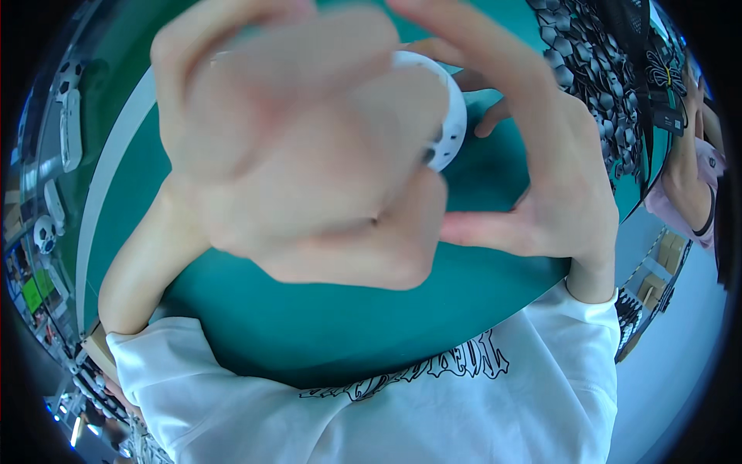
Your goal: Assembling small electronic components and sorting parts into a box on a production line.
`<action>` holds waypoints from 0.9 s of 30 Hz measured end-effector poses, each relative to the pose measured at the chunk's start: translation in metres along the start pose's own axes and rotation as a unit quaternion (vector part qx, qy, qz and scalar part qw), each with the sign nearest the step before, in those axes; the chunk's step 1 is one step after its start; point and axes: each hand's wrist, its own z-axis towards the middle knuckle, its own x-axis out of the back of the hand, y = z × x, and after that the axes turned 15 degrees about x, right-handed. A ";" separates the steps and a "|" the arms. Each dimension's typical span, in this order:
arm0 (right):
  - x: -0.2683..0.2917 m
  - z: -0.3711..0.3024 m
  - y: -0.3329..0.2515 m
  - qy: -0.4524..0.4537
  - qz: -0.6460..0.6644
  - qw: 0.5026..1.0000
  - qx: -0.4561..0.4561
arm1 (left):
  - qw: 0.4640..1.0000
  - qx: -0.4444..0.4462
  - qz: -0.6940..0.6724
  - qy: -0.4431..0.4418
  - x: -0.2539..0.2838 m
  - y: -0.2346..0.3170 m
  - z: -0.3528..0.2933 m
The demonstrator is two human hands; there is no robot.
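My left hand [309,170] is large and blurred, raised close in front of me with its fingers curled into a fist. Whatever lies inside it cannot be made out. Behind it shows part of a white round plastic piece [454,127] with a curved rim and dark holes; most of it is covered by the left hand. My right hand [560,170] curves around that piece from the right, its fingers at the far side. Its thumb points left and meets the lower edge of my left hand.
A green table [348,329] lies beneath my hands. A heap of small grey and black parts [595,85] spreads at the far right, beside a black cable bundle [663,71]. Another person's arm [684,174] is at the right edge. White devices [70,127] stand on the left.
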 end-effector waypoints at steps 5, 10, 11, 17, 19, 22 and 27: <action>0.003 0.008 0.001 -0.022 -0.029 0.998 0.056 | 0.991 -0.011 -0.078 0.109 -0.024 0.007 -0.011; 0.007 0.011 0.006 0.081 -0.065 0.973 0.205 | 0.978 0.047 -0.201 0.019 -0.005 0.013 -0.008; 0.001 0.010 0.005 0.120 -0.043 0.964 0.232 | 0.977 0.054 -0.206 0.021 -0.002 0.013 -0.007; -0.018 0.022 -0.036 0.128 0.125 0.976 0.124 | 0.973 0.073 -0.192 0.102 0.016 0.021 -0.008; -0.016 0.024 -0.038 0.106 0.170 0.971 0.132 | 0.979 0.076 -0.169 0.087 0.027 0.024 -0.009; -0.022 0.025 -0.035 0.167 0.114 0.954 0.221 | 0.979 0.065 -0.183 0.054 0.038 0.018 -0.010; -0.006 0.020 -0.038 0.141 -0.030 0.958 0.246 | 0.948 0.097 -0.288 0.089 0.031 0.023 -0.016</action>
